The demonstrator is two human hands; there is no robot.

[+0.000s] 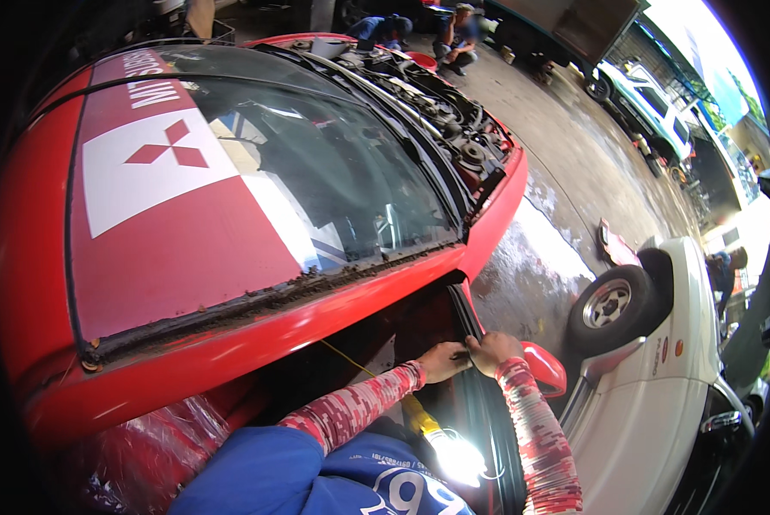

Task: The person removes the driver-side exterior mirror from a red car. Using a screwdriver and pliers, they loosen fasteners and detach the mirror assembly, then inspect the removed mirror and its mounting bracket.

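At the open front door of a red car (368,292), my two hands meet on a black rubber strip (464,311) that runs along the door's window edge. My left hand (443,361) comes from the inner side, its fingers closed at the strip. Close against it, my right hand (495,352) is folded over the strip from the outer side. The fingertips of both are partly hidden. A lit yellow work light (421,418) glares just below my hands, in front of my blue shirt (342,481). The red door mirror (545,369) is beside my right wrist.
A white vehicle (642,403) with a dark wheel (609,307) stands close on the right. The red car's engine bay (436,107) is exposed. Clear plastic covers a red seat (162,446). Two people (458,39) are beyond the car's front; another (724,275) is far right.
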